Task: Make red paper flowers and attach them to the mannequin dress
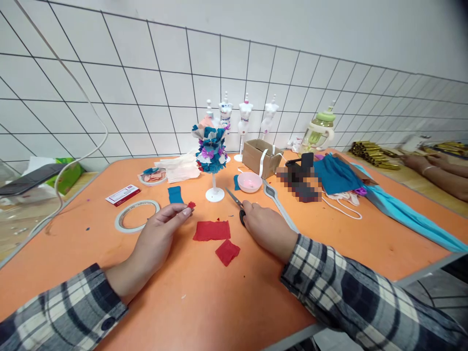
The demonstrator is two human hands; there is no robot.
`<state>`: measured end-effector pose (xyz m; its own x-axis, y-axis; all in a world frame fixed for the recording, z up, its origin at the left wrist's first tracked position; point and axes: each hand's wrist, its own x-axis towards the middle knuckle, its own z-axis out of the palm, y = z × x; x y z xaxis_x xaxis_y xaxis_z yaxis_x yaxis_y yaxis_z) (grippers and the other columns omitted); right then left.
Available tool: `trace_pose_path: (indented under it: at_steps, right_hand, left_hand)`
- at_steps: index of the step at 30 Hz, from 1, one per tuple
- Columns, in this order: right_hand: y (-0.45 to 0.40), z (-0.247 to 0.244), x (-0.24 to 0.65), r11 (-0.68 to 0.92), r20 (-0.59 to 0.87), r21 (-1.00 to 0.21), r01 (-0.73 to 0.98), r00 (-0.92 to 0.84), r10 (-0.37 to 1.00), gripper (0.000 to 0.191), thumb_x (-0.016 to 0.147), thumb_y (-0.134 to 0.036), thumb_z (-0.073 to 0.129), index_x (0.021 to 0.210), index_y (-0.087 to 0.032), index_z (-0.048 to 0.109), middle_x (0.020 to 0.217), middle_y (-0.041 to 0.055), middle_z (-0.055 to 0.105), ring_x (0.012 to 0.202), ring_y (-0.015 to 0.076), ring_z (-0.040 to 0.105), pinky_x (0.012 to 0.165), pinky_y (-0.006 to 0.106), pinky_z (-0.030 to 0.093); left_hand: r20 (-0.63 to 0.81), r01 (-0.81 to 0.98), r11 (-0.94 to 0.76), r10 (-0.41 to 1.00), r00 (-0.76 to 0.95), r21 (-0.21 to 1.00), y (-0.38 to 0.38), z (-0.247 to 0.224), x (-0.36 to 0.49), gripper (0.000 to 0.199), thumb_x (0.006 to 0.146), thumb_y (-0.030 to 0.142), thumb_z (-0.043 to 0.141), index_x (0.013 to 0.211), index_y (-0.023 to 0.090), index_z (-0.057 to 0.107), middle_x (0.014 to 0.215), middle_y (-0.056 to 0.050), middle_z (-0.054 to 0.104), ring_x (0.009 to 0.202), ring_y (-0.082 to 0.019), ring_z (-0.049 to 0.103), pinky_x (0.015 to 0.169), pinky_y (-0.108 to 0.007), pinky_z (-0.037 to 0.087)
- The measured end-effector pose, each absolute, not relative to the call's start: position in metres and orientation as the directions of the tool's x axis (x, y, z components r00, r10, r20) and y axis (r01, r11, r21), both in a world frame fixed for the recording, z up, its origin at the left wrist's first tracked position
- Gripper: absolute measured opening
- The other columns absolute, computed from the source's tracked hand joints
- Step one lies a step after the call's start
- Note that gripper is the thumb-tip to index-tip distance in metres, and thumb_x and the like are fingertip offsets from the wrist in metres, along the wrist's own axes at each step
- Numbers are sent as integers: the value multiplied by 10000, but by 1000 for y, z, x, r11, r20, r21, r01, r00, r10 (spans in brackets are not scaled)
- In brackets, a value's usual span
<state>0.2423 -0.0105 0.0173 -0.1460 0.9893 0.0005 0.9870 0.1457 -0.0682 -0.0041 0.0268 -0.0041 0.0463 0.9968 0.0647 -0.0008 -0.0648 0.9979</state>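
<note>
Between the thumb and fingers of my left hand (161, 234) is a small red crepe paper piece (191, 205). My right hand (268, 229) grips scissors (237, 204) with black handles, and their blades point away toward the left. On the orange table in front of me lie a red crepe paper rectangle (212, 230) and a smaller red square (227, 252). Just beyond the hands stands a mini dress form (212, 151) on a white base, covered in teal, white and purple ruffles. A teal paper strip (175, 195) rests beyond my left hand.
A tape roll (120, 222) and a red-white box (123, 195) lie left. Behind are a pink bowl (249, 182), a cardboard box (261, 158) and white dress forms (244, 117). Right are teal fabric (336, 174), a bottle (318, 131) and another person's arms (446, 178).
</note>
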Motion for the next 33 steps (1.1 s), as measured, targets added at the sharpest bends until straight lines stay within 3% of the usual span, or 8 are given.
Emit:
trace_pose_path:
  at_steps: [2,4,7,11,19,33]
  right_hand:
    - [-11,17,239,218,56,-317,923,-211,976,237,987,-226,423,1199,-163,505,954,88,657,822,213,647,658,275,428]
    - [-14,16,237,278,53,-598,751,-310,949,298,920,-298,571,1193,-202,497,888,16,636,757,163,606,627,238,403]
    - [-22,14,231,233,-31,-817,527,-444,896,413,789,-425,726,1095,-236,524,767,-51,570,641,118,522,544,210,355]
    - [-31,13,224,186,-97,-848,497,-490,866,447,728,-512,760,1002,-247,528,710,-69,537,610,110,482,514,216,329]
    - [-31,15,221,209,-40,-852,480,-457,888,426,731,-460,765,1018,-243,536,674,-87,499,580,93,430,513,221,301]
    - [-29,11,221,248,5,-842,478,-454,891,288,824,-478,677,971,-242,600,631,-69,530,554,100,445,508,223,291]
  left_hand:
    - [53,-53,-51,998,33,997,27,-4,-4,286,669,438,835,819,222,722,855,-1,697,864,-184,619,790,-281,467]
    - [43,-109,-39,999,34,993,25,-3,-3,279,655,414,846,813,221,720,833,10,683,817,-164,607,765,-271,465]
    - [48,-152,-38,997,63,988,22,-1,0,265,661,402,843,816,224,723,827,11,681,811,-155,601,769,-266,466]
    - [81,-94,-71,991,110,993,18,-1,3,250,698,418,811,824,222,721,839,-14,688,815,-184,615,765,-304,486]
    - [138,123,-166,967,214,978,16,-2,1,205,767,427,747,795,224,733,831,-33,714,830,-217,628,801,-339,490]
    - [142,87,-165,965,220,983,19,-7,-1,169,756,415,761,789,252,736,856,-22,722,864,-226,645,819,-345,500]
